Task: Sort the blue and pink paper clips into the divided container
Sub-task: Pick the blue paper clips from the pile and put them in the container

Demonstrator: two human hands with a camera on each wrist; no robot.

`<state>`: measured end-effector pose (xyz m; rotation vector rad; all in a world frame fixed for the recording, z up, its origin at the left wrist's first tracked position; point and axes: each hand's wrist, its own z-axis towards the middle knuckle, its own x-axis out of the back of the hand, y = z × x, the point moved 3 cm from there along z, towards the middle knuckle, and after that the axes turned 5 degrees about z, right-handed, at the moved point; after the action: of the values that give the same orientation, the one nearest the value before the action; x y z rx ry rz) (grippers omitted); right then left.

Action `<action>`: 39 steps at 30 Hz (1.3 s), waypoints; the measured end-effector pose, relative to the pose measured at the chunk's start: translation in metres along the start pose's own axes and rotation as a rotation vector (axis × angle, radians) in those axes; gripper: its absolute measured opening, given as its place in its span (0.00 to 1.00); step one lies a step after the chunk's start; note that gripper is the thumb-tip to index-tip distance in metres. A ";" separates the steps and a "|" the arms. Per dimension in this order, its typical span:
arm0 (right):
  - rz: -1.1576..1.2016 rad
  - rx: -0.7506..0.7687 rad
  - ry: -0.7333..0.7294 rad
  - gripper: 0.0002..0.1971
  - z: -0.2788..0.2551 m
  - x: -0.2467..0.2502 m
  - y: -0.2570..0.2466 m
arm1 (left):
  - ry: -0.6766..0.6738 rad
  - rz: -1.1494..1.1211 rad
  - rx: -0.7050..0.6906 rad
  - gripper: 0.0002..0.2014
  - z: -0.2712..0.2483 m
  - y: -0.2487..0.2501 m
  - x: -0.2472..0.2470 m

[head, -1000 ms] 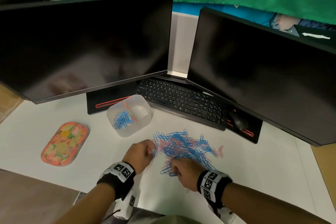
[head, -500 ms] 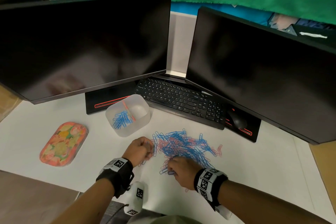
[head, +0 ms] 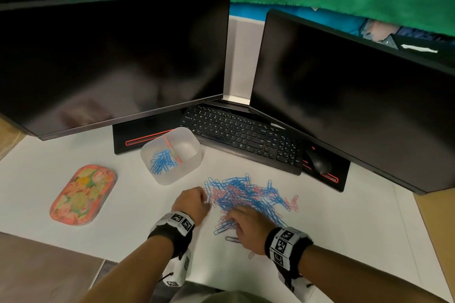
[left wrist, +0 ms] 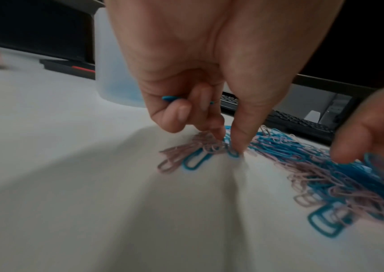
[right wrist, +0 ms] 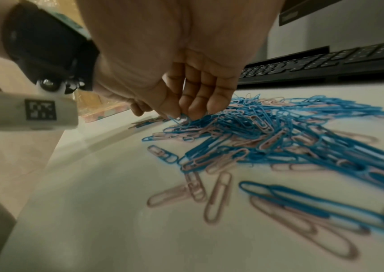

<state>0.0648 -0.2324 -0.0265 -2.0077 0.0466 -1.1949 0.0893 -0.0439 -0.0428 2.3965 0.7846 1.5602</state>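
From the head view, both hands sit at the near edge of the clip pile (head: pixel 248 198) on the white table (head: pixel 344 229). The left hand (head: pixel 190 203) is curled at the pile's left end. The right hand (head: pixel 247 225) is bent over the front of the pile. The box (head: pixel 171 155) stands just behind the pile; blue clips (head: pixel 162 161) lie in its left half. A flowery tray (head: pixel 82 194) lies well to the left. A keyboard (head: pixel 246 138), a mouse (head: pixel 317 161) and two dark screens stand behind.

From the left wrist, the left hand (left wrist: pixel 200 92) has a closed grip: curled fingers hold a blue clip (left wrist: pixel 169 98), and thumb and finger pinch down into the pile (left wrist: pixel 314 165).

From the right wrist, the right hand (right wrist: pixel 186 92) has bent fingers whose tips pinch one blue clip (right wrist: pixel 181 117) at the pile's (right wrist: pixel 279 134) edge. It is blurry here.
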 end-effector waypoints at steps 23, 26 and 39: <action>0.090 -0.139 -0.195 0.07 -0.007 -0.002 -0.004 | -0.018 -0.146 -0.061 0.09 -0.013 -0.001 0.012; -0.062 -0.066 -0.205 0.07 -0.006 -0.007 -0.007 | -0.044 -0.172 -0.052 0.09 -0.016 0.000 0.013; 0.126 -0.216 -0.198 0.11 -0.002 -0.004 0.008 | -0.054 -0.490 0.013 0.11 -0.017 -0.002 0.024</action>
<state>0.0634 -0.2371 -0.0340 -2.2671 0.2080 -0.9408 0.0806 -0.0324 -0.0170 2.0284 1.2534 1.2861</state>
